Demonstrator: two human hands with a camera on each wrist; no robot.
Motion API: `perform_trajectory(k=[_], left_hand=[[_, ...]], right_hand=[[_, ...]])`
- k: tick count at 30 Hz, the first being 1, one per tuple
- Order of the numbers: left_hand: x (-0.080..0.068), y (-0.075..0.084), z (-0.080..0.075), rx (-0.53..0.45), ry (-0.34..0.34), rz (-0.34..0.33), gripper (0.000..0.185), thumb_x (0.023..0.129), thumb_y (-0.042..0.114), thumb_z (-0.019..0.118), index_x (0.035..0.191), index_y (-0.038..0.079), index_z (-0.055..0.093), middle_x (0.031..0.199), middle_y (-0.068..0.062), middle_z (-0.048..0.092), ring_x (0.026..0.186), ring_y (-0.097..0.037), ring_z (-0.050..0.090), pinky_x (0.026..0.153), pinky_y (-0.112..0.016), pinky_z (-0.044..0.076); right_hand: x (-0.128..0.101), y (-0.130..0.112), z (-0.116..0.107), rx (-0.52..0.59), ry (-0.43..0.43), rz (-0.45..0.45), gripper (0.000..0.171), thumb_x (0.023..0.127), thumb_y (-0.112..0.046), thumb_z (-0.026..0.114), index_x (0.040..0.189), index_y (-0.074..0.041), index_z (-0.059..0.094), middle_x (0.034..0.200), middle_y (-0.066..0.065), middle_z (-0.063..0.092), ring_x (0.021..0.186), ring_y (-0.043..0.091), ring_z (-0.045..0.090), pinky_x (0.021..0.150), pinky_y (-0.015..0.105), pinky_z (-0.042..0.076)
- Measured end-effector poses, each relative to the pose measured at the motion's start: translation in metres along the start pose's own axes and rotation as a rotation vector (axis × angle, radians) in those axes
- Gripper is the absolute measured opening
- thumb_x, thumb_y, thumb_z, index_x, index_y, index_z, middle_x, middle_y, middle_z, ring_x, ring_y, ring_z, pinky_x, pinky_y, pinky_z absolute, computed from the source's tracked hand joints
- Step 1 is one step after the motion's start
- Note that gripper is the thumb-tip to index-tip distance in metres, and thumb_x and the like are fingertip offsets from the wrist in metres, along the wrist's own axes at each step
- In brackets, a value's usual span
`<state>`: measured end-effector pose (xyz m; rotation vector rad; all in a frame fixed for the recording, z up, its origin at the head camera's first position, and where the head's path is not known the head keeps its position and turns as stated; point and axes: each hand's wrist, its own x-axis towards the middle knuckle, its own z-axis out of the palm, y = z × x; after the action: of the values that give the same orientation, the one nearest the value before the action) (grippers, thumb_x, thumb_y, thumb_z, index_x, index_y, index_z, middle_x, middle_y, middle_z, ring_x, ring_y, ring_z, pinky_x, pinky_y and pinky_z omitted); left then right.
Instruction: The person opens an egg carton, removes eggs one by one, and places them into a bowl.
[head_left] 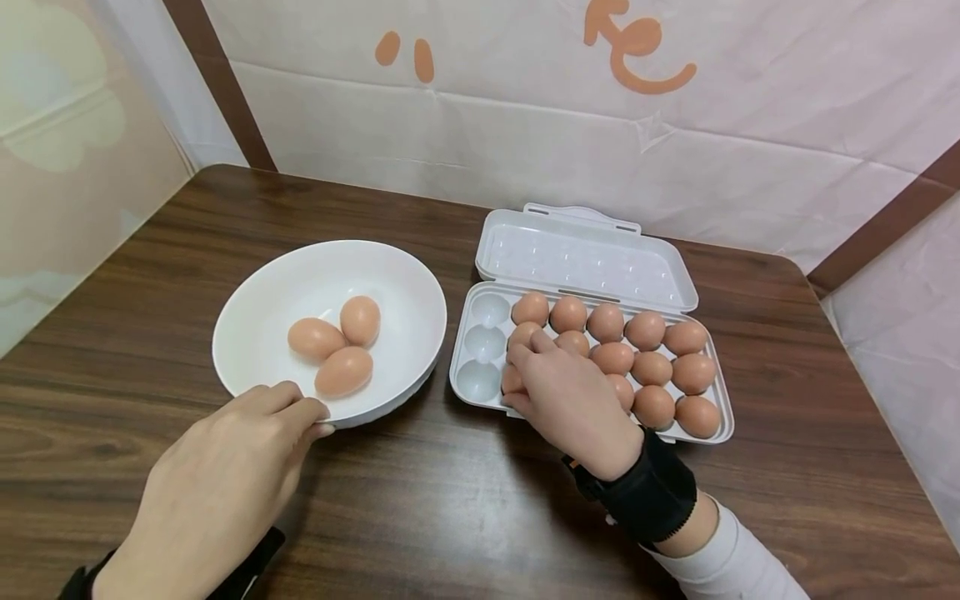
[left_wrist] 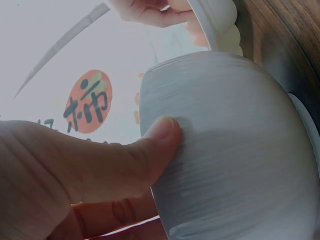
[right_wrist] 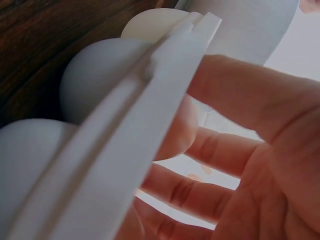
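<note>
On a dark wooden table (head_left: 450,517), the right hand (head_left: 570,400) curls around an egg (head_left: 522,335) in the carton (head_left: 705,437), under its fingertips. Eggs are light, smooth and brittle; cup the sides gently. The left hand (head_left: 225,483) steadies the bowl (head_left: 247,300), thumb against its wall.

eggs in bowl (head_left: 339,343): 3 | eggs in tray (head_left: 651,367): about 14, some hidden | bowl (head_left: 255,300): 1 | tray (head_left: 480,398): 1 | hands: 2
</note>
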<state>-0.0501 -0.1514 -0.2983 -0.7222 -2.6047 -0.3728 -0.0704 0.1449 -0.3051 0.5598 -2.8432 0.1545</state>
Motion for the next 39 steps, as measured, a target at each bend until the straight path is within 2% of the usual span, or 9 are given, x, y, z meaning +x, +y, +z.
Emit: perform_trajectory(k=[6,13,21,29,36,39], left_hand=[[0.001,0.0,0.003,-0.005,-0.005,-0.013,0.015,0.077,0.011,0.081,0.078,0.018,0.067,0.066,0.012,0.045,0.058,-0.011,0.047,0.045,-0.027,0.033],[0.002,0.001,0.003,-0.005,-0.025,-0.035,0.013,0.078,0.012,0.081,0.079,0.019,0.069,0.067,0.012,0.047,0.057,-0.013,0.049,0.045,-0.029,0.034],[0.003,-0.001,0.002,-0.002,-0.019,-0.002,0.018,0.077,0.011,0.081,0.074,0.019,0.065,0.066,0.013,0.045,0.061,-0.012,0.05,0.047,-0.03,0.036],[0.002,-0.002,0.003,0.001,-0.023,-0.011,0.02,0.077,0.013,0.081,0.073,0.019,0.063,0.065,0.013,0.043,0.059,-0.011,0.047,0.046,-0.029,0.033],[-0.001,0.0,0.002,-0.002,-0.004,0.004,0.019,0.075,0.013,0.081,0.073,0.018,0.062,0.064,0.013,0.04,0.058,-0.009,0.042,0.046,-0.025,0.03],[0.0,0.0,0.002,-0.005,-0.006,0.005,0.018,0.075,0.012,0.081,0.074,0.017,0.063,0.064,0.013,0.041,0.058,-0.009,0.044,0.046,-0.026,0.031]], right_hand=[[0.001,0.002,0.0,0.034,-0.034,-0.018,0.032,0.078,-0.02,0.084,0.084,-0.01,0.054,0.091,0.001,0.048,0.071,0.013,0.055,0.057,0.015,0.041],[0.001,0.001,0.0,0.056,-0.044,-0.004,0.031,0.078,-0.019,0.083,0.085,-0.009,0.055,0.093,0.001,0.048,0.071,0.012,0.056,0.056,0.015,0.04],[0.002,0.002,0.001,0.05,-0.043,-0.004,0.03,0.078,-0.018,0.083,0.085,-0.01,0.055,0.091,0.002,0.049,0.072,0.013,0.056,0.056,0.016,0.04],[0.004,0.006,0.003,0.109,0.004,-0.024,0.025,0.076,-0.006,0.078,0.076,-0.012,0.054,0.082,-0.002,0.045,0.068,0.01,0.047,0.056,0.016,0.037],[0.011,0.004,-0.011,0.135,-0.014,0.049,0.02,0.078,-0.007,0.071,0.073,-0.016,0.054,0.078,-0.005,0.048,0.063,0.008,0.045,0.055,0.019,0.037],[0.014,0.002,-0.019,0.164,-0.017,0.092,0.014,0.081,-0.01,0.07,0.081,-0.014,0.057,0.084,-0.004,0.051,0.068,0.008,0.048,0.055,0.019,0.039]])
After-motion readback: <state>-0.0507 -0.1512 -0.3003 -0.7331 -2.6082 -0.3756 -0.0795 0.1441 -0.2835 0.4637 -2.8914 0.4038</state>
